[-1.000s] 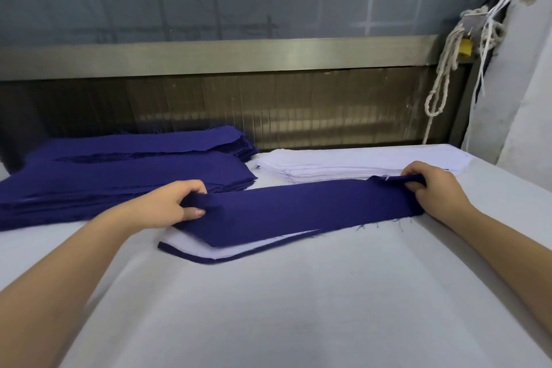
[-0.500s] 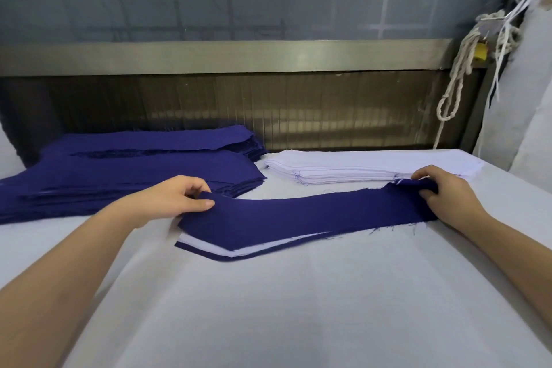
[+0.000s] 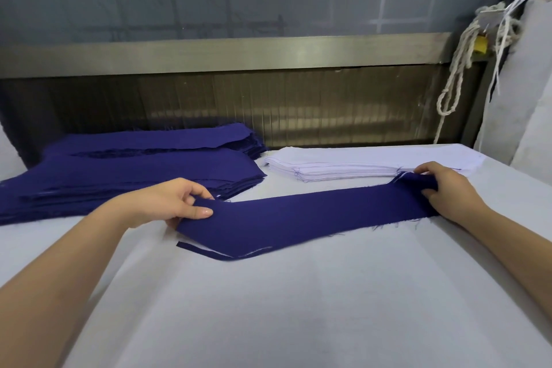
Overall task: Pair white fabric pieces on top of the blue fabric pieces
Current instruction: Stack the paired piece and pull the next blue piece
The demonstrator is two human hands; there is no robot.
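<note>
Field notes. The white table (image 3: 298, 308) has wide bare cloth running from the strip down to the near edge. The blue pile (image 3: 119, 170) sits back left with frayed, stepped edges, and the white pile (image 3: 358, 161) sits back right, just beside it. A blue strip (image 3: 313, 218) lies across the middle, with a lower blue piece (image 3: 206, 252) poking out under its near-left corner. Our left hand (image 3: 167, 203) pinches the strip's left end, thumb on top. Our right hand (image 3: 448, 191) grips the bunched right end, just beside the white pile's front edge.
</note>
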